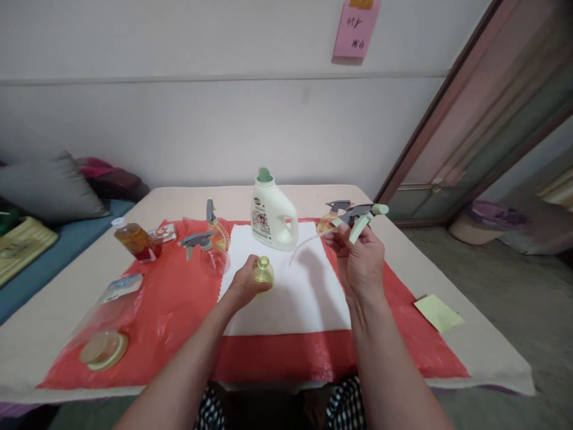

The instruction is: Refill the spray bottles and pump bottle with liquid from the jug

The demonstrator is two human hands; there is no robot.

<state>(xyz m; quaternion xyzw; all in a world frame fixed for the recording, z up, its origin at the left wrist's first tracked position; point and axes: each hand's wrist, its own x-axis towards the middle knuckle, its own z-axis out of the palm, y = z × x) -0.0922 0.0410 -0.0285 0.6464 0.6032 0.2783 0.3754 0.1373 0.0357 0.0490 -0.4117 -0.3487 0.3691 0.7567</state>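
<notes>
My left hand (245,279) is closed around a small yellow-green see-through bottle (264,272), its open neck facing up over the white cloth (286,310). Off to the right, my right hand (358,254) grips a spray head (360,216) with a grey body and a pale green trigger. Its thin clear dip tube (304,243) hangs out to the left, apart from the bottle. Behind both hands stands a pale green jug (272,215) with a handle, a label and a green piece at its mouth.
Grey-headed spray bottles (210,248) stand on the red sheet (179,304) at left; another spray bottle (326,222) is partly behind my right hand. An amber bottle (136,239), a round lidded container (104,350) and a plastic packet (116,298) lie further left. Sticky notes (439,312) lie right.
</notes>
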